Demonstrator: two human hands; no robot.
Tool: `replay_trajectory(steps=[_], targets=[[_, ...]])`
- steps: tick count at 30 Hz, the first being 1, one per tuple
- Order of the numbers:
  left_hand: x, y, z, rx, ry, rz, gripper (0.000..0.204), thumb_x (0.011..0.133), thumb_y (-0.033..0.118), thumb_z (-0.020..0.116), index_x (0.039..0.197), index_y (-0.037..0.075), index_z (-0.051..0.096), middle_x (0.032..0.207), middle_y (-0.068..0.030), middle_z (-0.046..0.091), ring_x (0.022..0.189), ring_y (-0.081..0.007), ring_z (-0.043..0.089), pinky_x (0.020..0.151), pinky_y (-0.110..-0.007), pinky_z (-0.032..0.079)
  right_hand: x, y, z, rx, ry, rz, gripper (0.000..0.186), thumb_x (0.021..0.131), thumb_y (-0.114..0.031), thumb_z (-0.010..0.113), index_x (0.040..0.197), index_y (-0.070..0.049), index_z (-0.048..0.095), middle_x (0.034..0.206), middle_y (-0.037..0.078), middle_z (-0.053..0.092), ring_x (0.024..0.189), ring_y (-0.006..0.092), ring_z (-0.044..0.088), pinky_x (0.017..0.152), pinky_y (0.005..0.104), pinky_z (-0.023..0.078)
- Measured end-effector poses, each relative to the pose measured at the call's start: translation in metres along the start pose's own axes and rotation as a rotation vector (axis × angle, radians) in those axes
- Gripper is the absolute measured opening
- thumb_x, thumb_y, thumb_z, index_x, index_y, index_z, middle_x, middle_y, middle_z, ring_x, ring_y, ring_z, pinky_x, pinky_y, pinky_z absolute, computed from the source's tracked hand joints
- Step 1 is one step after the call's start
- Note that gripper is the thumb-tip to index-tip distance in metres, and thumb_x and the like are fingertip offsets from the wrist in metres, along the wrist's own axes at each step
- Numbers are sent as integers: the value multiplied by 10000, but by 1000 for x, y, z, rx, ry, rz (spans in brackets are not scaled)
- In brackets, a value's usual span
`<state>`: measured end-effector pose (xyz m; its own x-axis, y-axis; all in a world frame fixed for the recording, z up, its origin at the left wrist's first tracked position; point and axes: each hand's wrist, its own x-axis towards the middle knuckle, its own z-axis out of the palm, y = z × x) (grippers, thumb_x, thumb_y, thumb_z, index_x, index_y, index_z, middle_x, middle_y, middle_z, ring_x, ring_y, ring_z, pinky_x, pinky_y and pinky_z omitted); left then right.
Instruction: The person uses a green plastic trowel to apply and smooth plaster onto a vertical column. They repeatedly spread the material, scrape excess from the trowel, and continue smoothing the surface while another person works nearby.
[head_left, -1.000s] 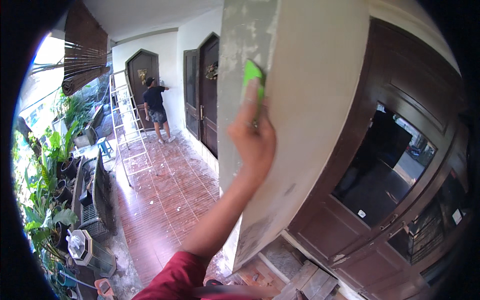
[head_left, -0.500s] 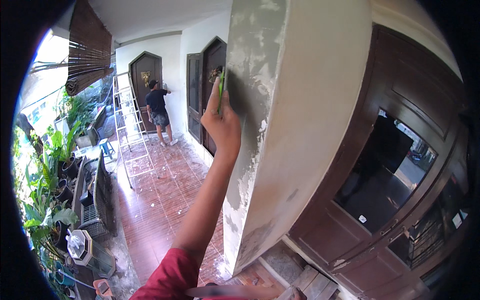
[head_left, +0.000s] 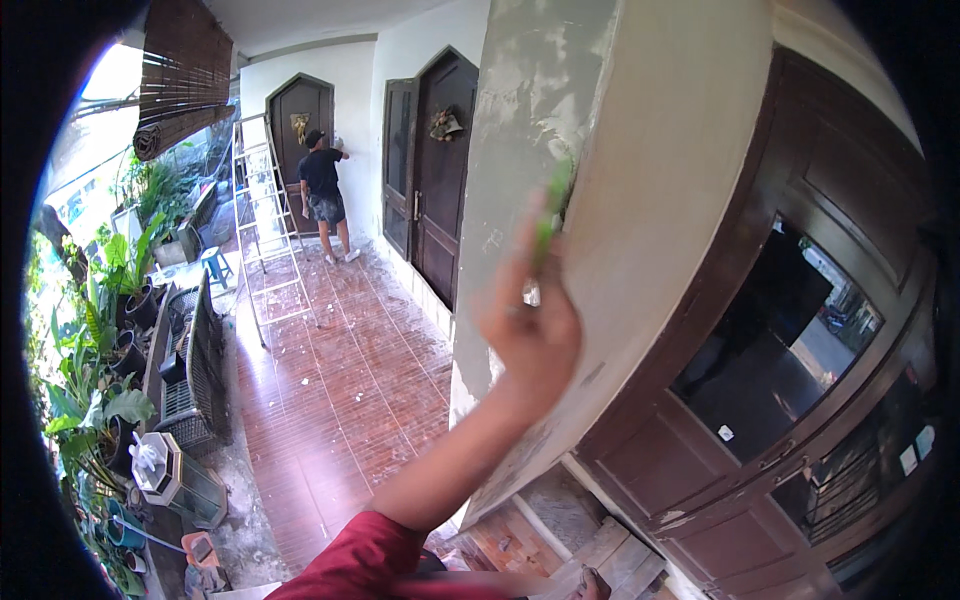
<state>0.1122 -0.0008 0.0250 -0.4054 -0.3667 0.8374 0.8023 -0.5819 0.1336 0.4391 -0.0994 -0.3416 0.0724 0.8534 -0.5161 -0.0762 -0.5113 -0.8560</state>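
Note:
My left hand [head_left: 535, 325] is raised in front of the pillar, its fingers closed round a thin green putty knife [head_left: 555, 205]. Motion blurs both, and the blade lies at or close to the pillar's corner; contact cannot be told. Grey, patchy filler covers the left face of the pillar [head_left: 515, 130], while its right face is cream. At the bottom edge my right hand [head_left: 594, 583] shows only in part, with fingers curled. A long, flat, blurred pinkish thing [head_left: 480, 584] stretches left from it; what it is cannot be made out.
A ladder [head_left: 262, 230] stands on the tiled floor [head_left: 310, 420], which is strewn with white flakes. Beyond it a person [head_left: 322, 185] in dark clothes reaches to the far wall. A wicker bench [head_left: 190, 370], potted plants and a glass lantern [head_left: 180, 480] line the left; brown doors [head_left: 650, 450] stand right.
My left hand with the putty knife has moved right and down, from the pillar's left face to its corner. The view has shifted slightly, so the far door shows more fully.

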Motion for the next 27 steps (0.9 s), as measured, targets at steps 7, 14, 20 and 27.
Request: replay_trajectory(steps=[7, 14, 20, 27], targets=[[37, -104, 2, 157, 55, -244, 369, 909, -38, 556, 1269, 31, 596, 1033, -193, 705, 803, -110, 629, 706, -258, 481, 4, 11, -19, -25, 14, -82, 176, 891, -286, 638, 837, -119, 653, 551, -71, 390, 413, 46, 321, 372, 240, 236], [-12, -53, 33, 278, -14, -98, 461, 836, -61, 593, 1258, 125, 624, 1274, -216, 577, 860, -296, 701, 640, -331, 530, 1, 35, -30, -20, 41, 15, 195, 899, -275, 617, 924, -93, 682, 580, -61, 412, 439, 57, 339, 392, 248, 261], [-16, 20, 3, 33, -167, -177, 485, 805, -127, 603, 1255, 54, 611, 1243, -244, 594, 1083, -290, 653, 792, -318, 532, 3, 22, -9, -49, -12, -29, 192, 901, -285, 614, 913, -104, 678, 599, -56, 417, 455, 59, 356, 389, 253, 265], [12, -28, -17, 200, -9, -143, 399, 891, -88, 530, 1265, 30, 602, 1108, -162, 695, 877, -85, 625, 763, -254, 490, 6, 10, -13, -64, -22, -48, 222, 899, -316, 626, 768, -138, 610, 549, -60, 398, 412, 64, 348, 358, 259, 247]])
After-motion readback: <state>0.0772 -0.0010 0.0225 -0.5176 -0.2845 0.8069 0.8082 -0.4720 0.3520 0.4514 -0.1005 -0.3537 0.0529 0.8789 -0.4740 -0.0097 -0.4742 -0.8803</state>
